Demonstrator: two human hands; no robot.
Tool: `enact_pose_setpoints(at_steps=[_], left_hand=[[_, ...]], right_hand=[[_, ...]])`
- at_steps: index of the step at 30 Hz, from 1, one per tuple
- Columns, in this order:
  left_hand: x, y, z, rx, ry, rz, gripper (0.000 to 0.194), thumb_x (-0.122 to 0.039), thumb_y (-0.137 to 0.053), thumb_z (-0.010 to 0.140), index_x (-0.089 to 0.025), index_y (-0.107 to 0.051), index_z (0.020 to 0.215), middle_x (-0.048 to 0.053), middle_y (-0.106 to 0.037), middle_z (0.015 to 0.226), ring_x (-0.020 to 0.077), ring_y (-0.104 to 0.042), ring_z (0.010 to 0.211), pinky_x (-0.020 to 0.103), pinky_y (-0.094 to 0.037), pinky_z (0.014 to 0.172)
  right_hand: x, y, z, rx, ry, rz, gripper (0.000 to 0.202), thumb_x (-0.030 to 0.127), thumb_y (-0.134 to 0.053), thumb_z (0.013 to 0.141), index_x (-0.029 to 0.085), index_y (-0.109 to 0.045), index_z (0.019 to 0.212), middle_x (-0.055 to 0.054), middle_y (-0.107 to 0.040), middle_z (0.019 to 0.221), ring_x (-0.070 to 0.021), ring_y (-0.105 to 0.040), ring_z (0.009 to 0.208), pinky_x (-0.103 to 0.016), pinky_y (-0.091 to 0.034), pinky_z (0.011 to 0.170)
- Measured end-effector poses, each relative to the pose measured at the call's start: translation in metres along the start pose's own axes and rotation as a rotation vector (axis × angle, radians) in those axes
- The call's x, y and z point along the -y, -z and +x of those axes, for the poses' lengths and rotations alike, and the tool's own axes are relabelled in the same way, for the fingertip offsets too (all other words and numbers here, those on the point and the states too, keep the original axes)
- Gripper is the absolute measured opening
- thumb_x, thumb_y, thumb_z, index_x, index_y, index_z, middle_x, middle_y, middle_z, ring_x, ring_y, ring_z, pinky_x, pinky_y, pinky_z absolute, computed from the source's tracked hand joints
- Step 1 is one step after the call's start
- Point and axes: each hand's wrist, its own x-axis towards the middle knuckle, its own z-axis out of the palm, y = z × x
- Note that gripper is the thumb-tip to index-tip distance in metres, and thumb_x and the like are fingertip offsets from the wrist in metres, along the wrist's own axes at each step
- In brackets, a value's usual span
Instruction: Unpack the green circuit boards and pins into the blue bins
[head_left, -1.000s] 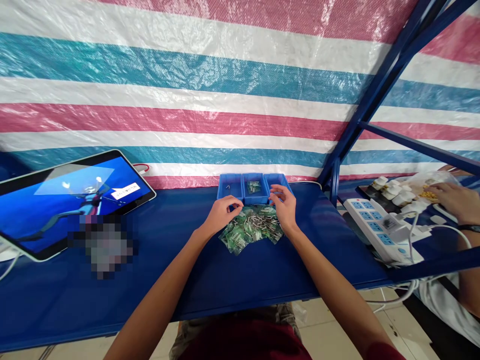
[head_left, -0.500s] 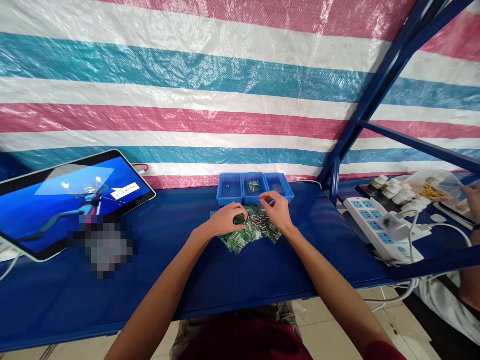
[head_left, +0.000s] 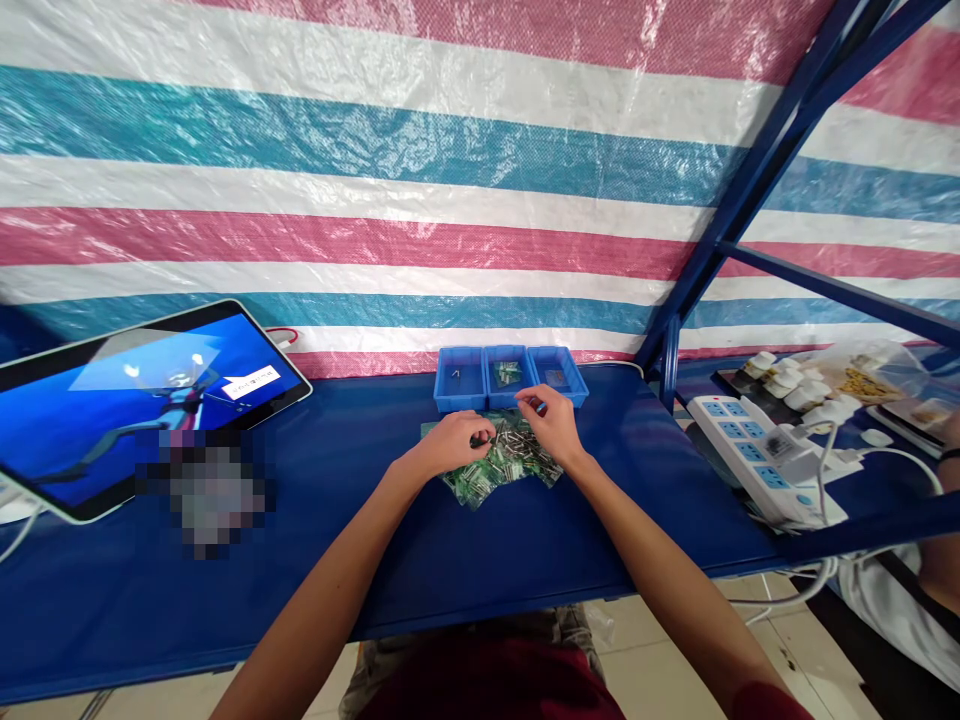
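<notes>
On the blue tabletop [head_left: 645, 460], the left hand [head_left: 452, 442] curls at the left of a heap of glossy plastic packets [head_left: 478, 484] and slim metal pieces [head_left: 517, 443], its long axis running sideways, pieces pointing mixed ways; three rectangular plastic bins [head_left: 461, 392] stand behind; the right hand [head_left: 553, 420] bends above the heap's right half. Both have thumb near fingers; whether either grips anything, I cannot tell.

From close above the table [head_left: 495, 560], the head camera faces forward and down toward the left hand [head_left: 450, 442] and right hand [head_left: 553, 428].
</notes>
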Motion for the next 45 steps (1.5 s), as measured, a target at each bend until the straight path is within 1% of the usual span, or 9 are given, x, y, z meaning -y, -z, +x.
enact_pose_setpoints(at_steps=[10,16,18,22,25,30,35,41,45], left_hand=[[-0.006,-0.008,0.002,-0.043,0.051,0.083,0.019,-0.009,-0.050,0.067,-0.020,-0.060,0.078,0.000,-0.057,0.063,0.0154,-0.052,0.058,0.024,-0.036,0.057],[-0.004,-0.002,0.002,-0.112,0.062,-0.015,0.017,-0.012,-0.048,0.068,-0.019,-0.059,0.079,0.000,-0.060,0.066,0.0134,-0.054,0.059,0.023,-0.039,0.058],[-0.004,0.003,0.002,-0.147,0.065,-0.068,0.014,-0.013,-0.049,0.069,-0.019,-0.059,0.078,0.000,-0.061,0.068,0.0134,-0.055,0.061,0.023,-0.041,0.061],[-0.005,0.013,0.000,-0.218,0.061,-0.155,0.009,-0.017,-0.051,0.073,-0.018,-0.059,0.077,0.001,-0.062,0.071,0.0133,-0.056,0.065,0.024,-0.043,0.065],[-0.005,0.016,0.000,-0.254,0.064,-0.195,0.008,-0.018,-0.052,0.076,-0.018,-0.061,0.077,0.001,-0.062,0.073,0.0130,-0.055,0.066,0.024,-0.044,0.066],[-0.007,0.019,-0.001,-0.259,0.064,-0.247,0.011,-0.021,-0.053,0.081,-0.016,-0.063,0.078,0.002,-0.063,0.074,0.0122,-0.053,0.066,0.024,-0.044,0.065],[-0.010,0.021,-0.001,-0.296,0.092,-0.311,0.012,-0.022,-0.055,0.082,-0.015,-0.064,0.078,0.002,-0.065,0.076,0.0118,-0.055,0.067,0.023,-0.045,0.065],[-0.007,0.016,0.000,-0.386,0.149,-0.405,0.019,-0.032,-0.058,0.084,-0.016,-0.068,0.082,0.005,-0.068,0.079,0.0142,-0.059,0.069,0.025,-0.047,0.064],[-0.006,0.013,0.001,-0.412,0.158,-0.445,0.024,-0.037,-0.059,0.084,-0.015,-0.070,0.086,0.007,-0.070,0.082,0.0156,-0.061,0.071,0.027,-0.049,0.067]], right_hand=[[0.004,0.000,0.000,0.007,0.013,-0.019,0.016,0.023,-0.052,0.080,0.020,-0.067,0.081,-0.003,-0.063,0.074,-0.0152,-0.054,0.060,-0.029,-0.045,0.061],[0.005,0.001,0.000,0.017,0.013,-0.015,0.016,0.022,-0.052,0.082,0.019,-0.068,0.083,-0.003,-0.063,0.075,-0.0150,-0.054,0.060,-0.029,-0.046,0.062],[0.005,0.001,-0.001,0.049,0.027,0.002,0.017,0.023,-0.053,0.083,0.019,-0.069,0.086,-0.004,-0.064,0.078,-0.0154,-0.055,0.063,-0.029,-0.046,0.061],[0.006,0.000,-0.003,0.194,0.108,0.087,0.020,0.029,-0.053,0.087,0.020,-0.069,0.097,-0.006,-0.066,0.088,-0.0169,-0.060,0.073,-0.028,-0.047,0.061],[0.007,-0.002,-0.004,0.249,0.142,0.099,0.021,0.031,-0.053,0.089,0.021,-0.069,0.098,-0.006,-0.065,0.086,-0.0173,-0.060,0.075,-0.028,-0.048,0.063],[0.005,-0.004,-0.004,0.202,0.120,0.097,0.022,0.029,-0.054,0.088,0.021,-0.067,0.104,-0.006,-0.066,0.088,-0.0164,-0.060,0.073,-0.027,-0.048,0.062],[0.000,-0.006,-0.004,0.177,0.124,0.057,0.016,0.029,-0.054,0.088,0.020,-0.066,0.085,-0.006,-0.067,0.084,-0.0175,-0.061,0.075,-0.028,-0.048,0.064],[0.001,-0.006,-0.004,0.178,0.099,0.061,0.013,0.029,-0.055,0.088,0.020,-0.064,0.086,-0.005,-0.066,0.083,-0.0169,-0.061,0.074,-0.026,-0.046,0.063],[0.003,-0.005,-0.004,0.171,0.097,0.055,0.017,0.031,-0.052,0.090,0.019,-0.063,0.084,-0.005,-0.066,0.081,-0.0163,-0.060,0.071,-0.026,-0.045,0.062]])
